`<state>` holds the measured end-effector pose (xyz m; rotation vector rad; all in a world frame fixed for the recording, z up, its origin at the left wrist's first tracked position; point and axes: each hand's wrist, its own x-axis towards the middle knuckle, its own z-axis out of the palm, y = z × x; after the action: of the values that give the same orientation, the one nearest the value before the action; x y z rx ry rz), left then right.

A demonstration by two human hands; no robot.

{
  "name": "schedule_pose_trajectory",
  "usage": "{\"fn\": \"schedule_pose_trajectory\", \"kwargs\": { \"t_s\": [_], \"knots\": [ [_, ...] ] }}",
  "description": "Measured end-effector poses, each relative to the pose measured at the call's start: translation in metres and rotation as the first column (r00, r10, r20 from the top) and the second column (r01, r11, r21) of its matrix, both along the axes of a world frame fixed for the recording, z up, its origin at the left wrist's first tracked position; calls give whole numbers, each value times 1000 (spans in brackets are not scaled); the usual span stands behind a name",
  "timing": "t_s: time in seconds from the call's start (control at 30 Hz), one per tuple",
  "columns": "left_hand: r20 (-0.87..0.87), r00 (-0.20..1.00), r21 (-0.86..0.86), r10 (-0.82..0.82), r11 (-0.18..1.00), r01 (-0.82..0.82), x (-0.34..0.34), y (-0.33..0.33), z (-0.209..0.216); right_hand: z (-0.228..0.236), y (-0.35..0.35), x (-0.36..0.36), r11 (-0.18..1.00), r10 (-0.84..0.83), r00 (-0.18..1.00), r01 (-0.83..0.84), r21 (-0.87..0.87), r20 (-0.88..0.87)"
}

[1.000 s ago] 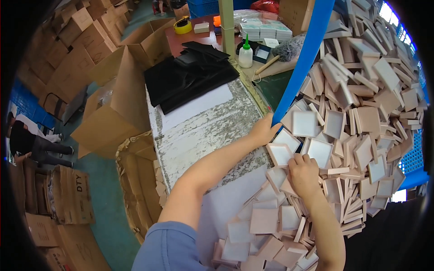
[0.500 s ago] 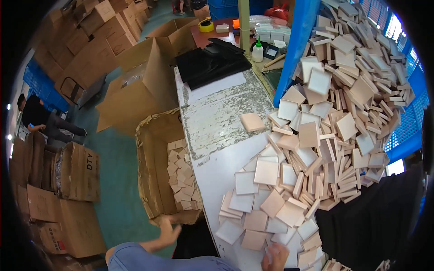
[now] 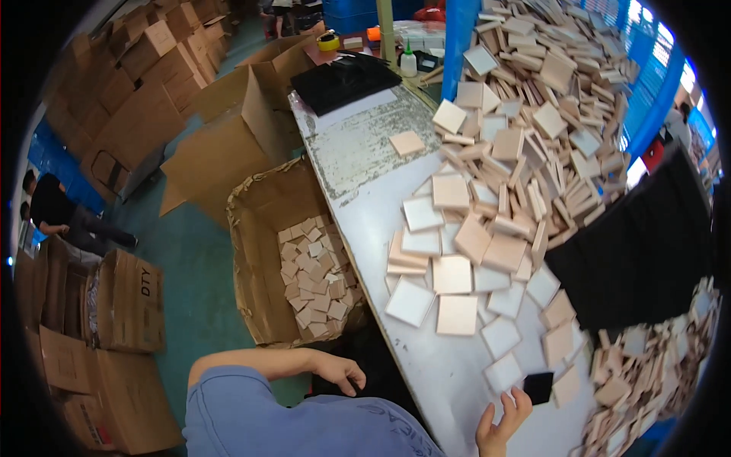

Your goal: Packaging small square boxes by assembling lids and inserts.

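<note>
My right hand (image 3: 504, 423) is over the near part of the white table (image 3: 365, 228), its fingers apart and its palm empty. Right beside its fingertips lies a small black square piece (image 3: 538, 388); whether they touch, I cannot tell. Square flat tiles (image 3: 457, 314), some pale beige and some whitish, are spread just beyond that hand. They run up into a large heap (image 3: 525, 145) at the far right. Held low at the table's left edge, my left hand (image 3: 343, 373) has loosely bent fingers with a gap between them, and nothing shows in it.
Left of the table stands a worn cardboard box (image 3: 247, 282) with many tiles inside. Black sheets (image 3: 343, 80) lie at the table's far end. A black cloth (image 3: 640, 251) and another tile heap (image 3: 647, 373) are at the right. A person (image 3: 57, 206) is at far left.
My left hand has moved from the box's near edge toward the table. My right hand has shifted right, off the nearest tiles. The black square now shows, and the view has turned.
</note>
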<state>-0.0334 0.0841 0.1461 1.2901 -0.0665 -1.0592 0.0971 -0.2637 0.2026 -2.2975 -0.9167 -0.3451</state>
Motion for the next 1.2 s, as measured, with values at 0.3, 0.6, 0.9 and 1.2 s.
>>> {"fn": "schedule_pose_trajectory", "kwargs": {
  "t_s": [0.3,0.6,0.9,1.2],
  "knots": [
    [-118,968,-30,-220,976,218,-73,41,-6,-66,-45,-215,992,129,850,-106,73,-511],
    [502,583,830,-639,545,-116,-6,0,-10,-150,-38,-176,754,-596,713,340,-562,-369],
    [413,373,906,-831,415,-81,31,-70,-69,-138,-83,-204,877,-320,299,453,-161,-899],
    [560,464,814,-687,560,-154,8,-60,-88,-212,-98,-235,834,-375,492,549,-54,-786]
  ]
}}
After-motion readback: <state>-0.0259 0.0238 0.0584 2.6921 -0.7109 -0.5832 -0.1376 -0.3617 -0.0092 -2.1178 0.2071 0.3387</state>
